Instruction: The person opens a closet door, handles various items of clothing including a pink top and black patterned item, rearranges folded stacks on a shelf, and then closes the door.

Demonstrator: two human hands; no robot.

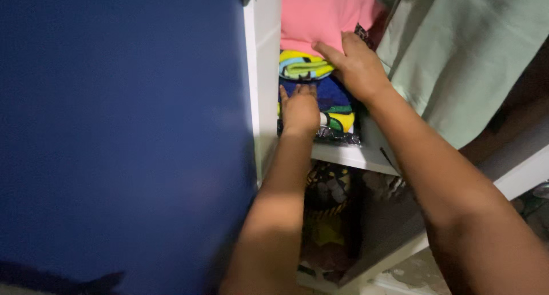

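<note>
**White wardrobe shelf with a stack of folded cloth**

A white shelf (349,156) runs across the inside of an open wardrobe, beside a white upright panel (267,78). On it lies a dark patterned cloth (337,136) at the bottom of a stack. Above that sits a blue, green and yellow folded cloth (337,109), then a rolled yellow and green striped cloth (303,66), and a pink folded cloth (317,15) on top. The compartment under the shelf holds more dark patterned fabric (327,198), dimly lit.
</note>
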